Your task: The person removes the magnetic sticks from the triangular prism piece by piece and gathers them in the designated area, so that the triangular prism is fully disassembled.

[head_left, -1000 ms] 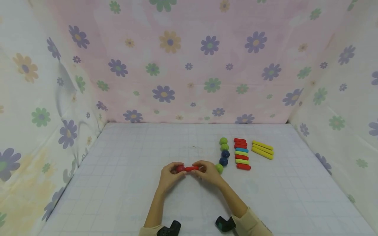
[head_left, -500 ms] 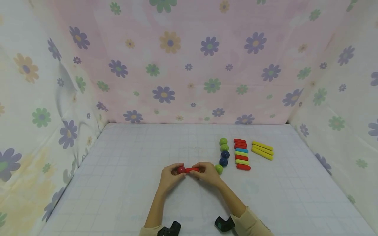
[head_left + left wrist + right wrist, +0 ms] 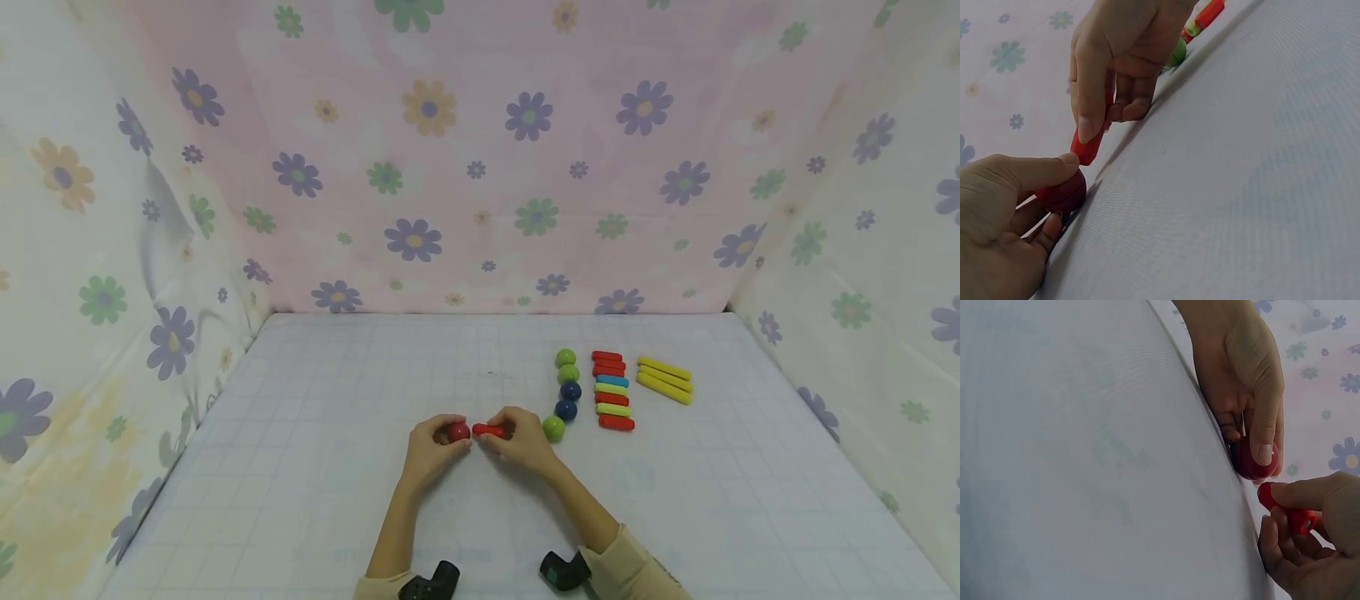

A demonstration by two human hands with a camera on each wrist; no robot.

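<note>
Near the middle front of the table, my left hand [image 3: 431,450] holds a dark red ball [image 3: 459,432] between thumb and fingers. My right hand [image 3: 527,443] pinches a short red stick [image 3: 489,430] by its sides, one end facing the ball. A narrow gap parts stick and ball in the head view. From the right wrist, the stick [image 3: 1300,520] shows a small hole in its near end, and the ball [image 3: 1249,459] sits low against the tabletop. Fingers hide part of the ball [image 3: 1066,195] in the left wrist view.
Right of my hands runs a column of green balls [image 3: 553,428] and navy balls [image 3: 566,410]. Beside it lie several short sticks [image 3: 616,423] in red, blue and yellow-green. Farther right are yellow longer sticks [image 3: 664,387]. Flowered cloth [image 3: 480,217] stands behind the white table [image 3: 300,483].
The red stick, touching the red ball in the earlier frames, has come slightly away to the right with my right hand. My left hand and the ball have hardly moved.
</note>
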